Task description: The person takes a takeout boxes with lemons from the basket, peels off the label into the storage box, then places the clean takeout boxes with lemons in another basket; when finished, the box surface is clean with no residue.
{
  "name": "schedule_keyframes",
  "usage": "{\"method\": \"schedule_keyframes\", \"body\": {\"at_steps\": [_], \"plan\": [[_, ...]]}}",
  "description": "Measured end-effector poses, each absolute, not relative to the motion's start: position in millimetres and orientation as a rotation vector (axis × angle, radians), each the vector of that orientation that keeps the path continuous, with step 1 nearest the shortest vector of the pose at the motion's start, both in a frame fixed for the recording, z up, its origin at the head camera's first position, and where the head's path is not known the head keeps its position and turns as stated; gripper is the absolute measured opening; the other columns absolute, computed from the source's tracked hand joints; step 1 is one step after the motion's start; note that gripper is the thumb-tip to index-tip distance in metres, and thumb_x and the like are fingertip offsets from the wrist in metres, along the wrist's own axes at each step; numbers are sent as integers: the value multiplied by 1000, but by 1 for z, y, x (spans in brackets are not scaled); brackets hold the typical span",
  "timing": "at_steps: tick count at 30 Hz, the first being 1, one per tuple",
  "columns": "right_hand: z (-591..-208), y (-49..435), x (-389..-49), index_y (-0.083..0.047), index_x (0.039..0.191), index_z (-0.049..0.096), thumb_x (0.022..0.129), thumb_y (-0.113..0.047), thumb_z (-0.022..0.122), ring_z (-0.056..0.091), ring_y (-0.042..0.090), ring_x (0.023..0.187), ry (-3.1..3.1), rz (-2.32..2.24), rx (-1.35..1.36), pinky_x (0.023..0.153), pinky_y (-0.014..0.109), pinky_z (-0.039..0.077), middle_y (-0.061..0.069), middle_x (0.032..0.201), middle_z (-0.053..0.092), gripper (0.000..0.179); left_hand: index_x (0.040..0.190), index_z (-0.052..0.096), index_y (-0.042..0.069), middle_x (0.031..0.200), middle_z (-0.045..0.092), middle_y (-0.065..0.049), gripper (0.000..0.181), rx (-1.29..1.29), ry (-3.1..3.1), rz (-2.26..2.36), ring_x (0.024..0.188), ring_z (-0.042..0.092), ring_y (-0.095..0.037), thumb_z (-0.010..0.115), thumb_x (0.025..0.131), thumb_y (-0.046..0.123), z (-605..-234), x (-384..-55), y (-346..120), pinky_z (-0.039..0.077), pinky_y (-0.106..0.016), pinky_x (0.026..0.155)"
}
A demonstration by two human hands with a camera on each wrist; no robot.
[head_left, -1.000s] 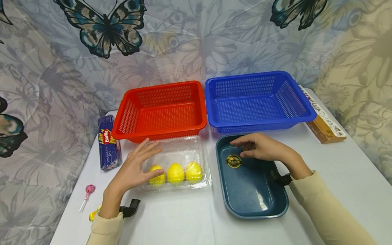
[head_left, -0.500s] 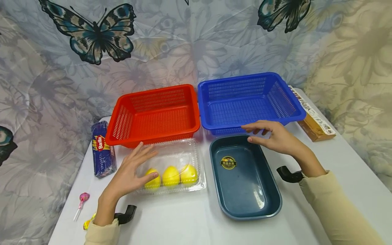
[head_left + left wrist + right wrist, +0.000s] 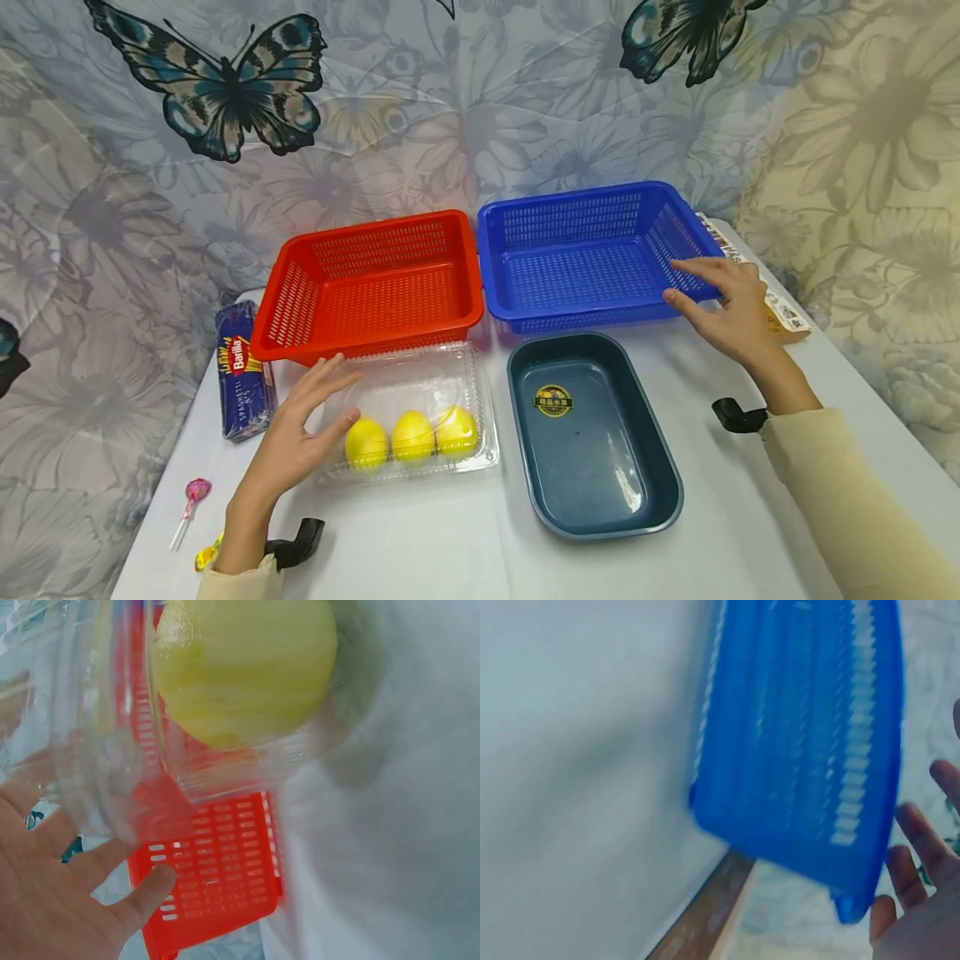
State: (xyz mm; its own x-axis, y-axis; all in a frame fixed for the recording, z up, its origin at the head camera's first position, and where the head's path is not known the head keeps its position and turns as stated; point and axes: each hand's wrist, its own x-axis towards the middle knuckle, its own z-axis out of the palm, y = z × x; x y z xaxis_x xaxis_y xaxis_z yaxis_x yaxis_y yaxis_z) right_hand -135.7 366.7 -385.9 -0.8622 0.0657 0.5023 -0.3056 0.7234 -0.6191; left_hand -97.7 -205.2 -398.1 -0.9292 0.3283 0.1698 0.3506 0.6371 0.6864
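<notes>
With fingers spread, my left hand hovers at the left side of a clear plastic container, holding nothing. Three yellow lemon-like fruits sit in a row in the container's near half. On the other side, my right hand hangs in the air by the right front corner of the blue basket. Its fingers are parted and relaxed, the palm bare in the right wrist view. Behind it lies a brown and white pasta box, partly hidden by the hand and basket.
A red basket stands left of the blue one. In front of the blue basket lies a dark teal tray with a sticker. A blue spaghetti pack, a pink lollipop and a yellow-wrapped sweet lie along the left edge.
My right hand has moved from over the teal tray to the right and farther back, beside the blue basket's corner. My left hand has drifted slightly left. The head view has shifted a little.
</notes>
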Motion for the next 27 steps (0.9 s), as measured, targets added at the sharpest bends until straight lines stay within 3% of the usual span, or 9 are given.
{"method": "schedule_keyframes", "body": {"at_steps": [5, 9, 13, 20, 24, 27], "plan": [[-389, 388, -140, -8, 138, 63, 90, -30, 76, 32, 52, 129, -2513, 913, 29, 97, 66, 12, 30, 144, 52, 55, 142, 61, 22, 164, 35, -12, 47, -512, -2809, -1168, 149, 33, -46, 70, 96, 24, -399, -96, -208, 27, -83, 105], [-392, 399, -143, -8, 147, 54, 91, -42, 71, 29, 55, 134, -2597, 841, -63, 97, 69, 13, 28, 152, 47, 67, 146, 57, 21, 164, 32, -17, 49, -470, -2844, -1146, 148, 31, -48, 66, 99, 28, -403, -96, -210, 29, -82, 105], [-395, 406, -146, -8, 154, 44, 92, -47, 67, 26, 55, 136, -2667, 822, -110, 97, 71, 12, 24, 160, 39, 77, 151, 52, 22, 160, 37, -18, 52, -450, -2886, -1119, 144, 37, -45, 62, 101, 32, -406, -94, -213, 42, -74, 101], [-397, 411, -152, -8, 160, 29, 95, -54, 60, 19, 57, 142, -2774, 797, -128, 99, 73, 10, 16, 169, 22, 86, 156, 43, 30, 153, 49, -14, 58, -426, -2979, -1157, 115, 59, -32, 61, 101, 36, -407, -93, -217, 55, -53, 93], [-396, 411, -156, -6, 162, 22, 96, -57, 56, 15, 59, 144, -2823, 765, -116, 100, 75, 8, 18, 170, 16, 90, 157, 40, 32, 134, 61, -13, 60, -372, -3023, -1205, 104, 61, -24, 62, 101, 37, -406, -93, -217, 56, -36, 87], [-395, 412, -158, -5, 162, 19, 97, -57, 55, 14, 60, 144, -2847, 744, -102, 101, 76, 8, 21, 170, 16, 91, 157, 39, 33, 109, 62, -10, 61, -354, -3029, -1276, 94, 56, -18, 62, 101, 36, -405, -93, -218, 53, -26, 79]]}}
